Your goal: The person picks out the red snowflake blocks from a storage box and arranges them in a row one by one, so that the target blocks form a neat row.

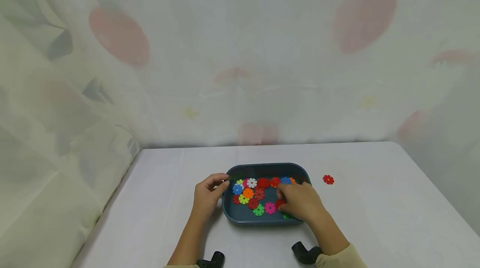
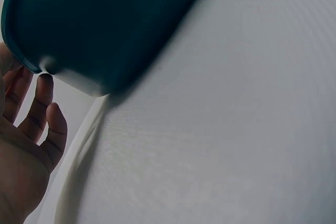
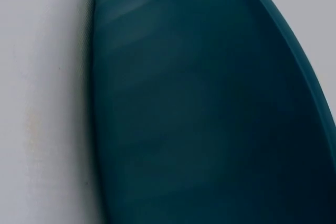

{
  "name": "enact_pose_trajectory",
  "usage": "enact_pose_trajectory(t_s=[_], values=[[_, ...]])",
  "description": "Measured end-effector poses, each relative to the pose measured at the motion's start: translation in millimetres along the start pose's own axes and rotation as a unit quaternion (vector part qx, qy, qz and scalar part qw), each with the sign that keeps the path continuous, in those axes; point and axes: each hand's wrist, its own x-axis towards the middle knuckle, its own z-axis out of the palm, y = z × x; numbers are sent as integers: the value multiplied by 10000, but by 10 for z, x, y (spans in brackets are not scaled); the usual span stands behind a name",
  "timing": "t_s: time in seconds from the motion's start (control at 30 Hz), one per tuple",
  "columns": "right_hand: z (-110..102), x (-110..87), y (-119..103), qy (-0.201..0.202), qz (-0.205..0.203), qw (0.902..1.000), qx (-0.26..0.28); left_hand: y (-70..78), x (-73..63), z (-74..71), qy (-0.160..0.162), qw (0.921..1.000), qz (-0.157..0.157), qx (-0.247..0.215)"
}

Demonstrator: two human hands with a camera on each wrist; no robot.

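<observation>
A dark teal tray (image 1: pixel 240 220) lies on the table, holding several flower-edged plastic discs (image 1: pixel 248 193) in red, orange, yellow, green, pink, white and blue. At its left end, my left hand (image 1: pixel 211 191) holds the rim between thumb and fingers. The left wrist view shows that hand (image 2: pixel 26 145) at the rim from below, beside the outer wall of the tray (image 2: pixel 100 19). My right hand (image 1: pixel 301 202) reaches over the right end, thumb and index finger around a red disc (image 1: pixel 280 204); I cannot tell whether they pinch it. The right wrist view shows only the tray wall (image 3: pixel 173 103).
A single red disc (image 1: pixel 328 179) lies on the white table (image 1: pixel 375 201), right of the tray. Black wrist-worn pieces (image 1: pixel 305 253) show at both forearms. A fruit-printed curtain (image 1: pixel 240 51) hangs behind the table and along its left side.
</observation>
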Motion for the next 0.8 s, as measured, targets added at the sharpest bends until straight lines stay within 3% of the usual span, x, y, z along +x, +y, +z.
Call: enact_pose_trajectory(t_s=[0.33,0.43,0.57,0.8], values=[[9,41,22,438,238,9943,945,2,25,-19,8,10000,11,64],[2,62,37,606,317,9863,1498,-162,83,-29,55,9999,84,29],[-36,56,81,658,356,9651,2511,-367,135,-46,109,9998,178,-14],[-201,15,298,976,607,9212,3717,-346,114,-53,105,9997,205,-34]])
